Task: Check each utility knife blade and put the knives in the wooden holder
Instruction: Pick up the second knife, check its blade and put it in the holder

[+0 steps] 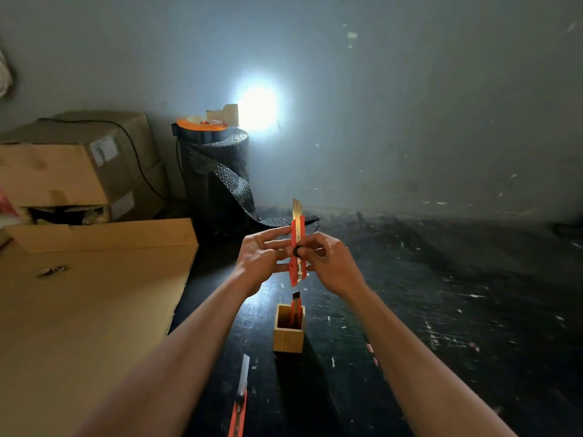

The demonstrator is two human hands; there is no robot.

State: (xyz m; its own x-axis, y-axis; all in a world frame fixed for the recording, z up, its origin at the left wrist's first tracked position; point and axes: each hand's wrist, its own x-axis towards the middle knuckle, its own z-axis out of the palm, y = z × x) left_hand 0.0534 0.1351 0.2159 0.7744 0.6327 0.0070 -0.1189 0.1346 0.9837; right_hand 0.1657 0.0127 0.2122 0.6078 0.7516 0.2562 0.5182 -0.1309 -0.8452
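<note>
I hold a red utility knife upright in front of me, its blade slid out and pointing up. My left hand grips the handle from the left. My right hand grips it from the right, with the thumb on the black slider. Below the hands a small square wooden holder stands on the dark floor with another red knife standing inside it. A third red knife lies on the floor near the bottom edge, blade extended and pointing away from me.
A large flat cardboard box fills the left side, with stacked cartons behind it. A black roll of bubble wrap stands against the wall, an orange tape roll on top. A bright light spot glares on the wall.
</note>
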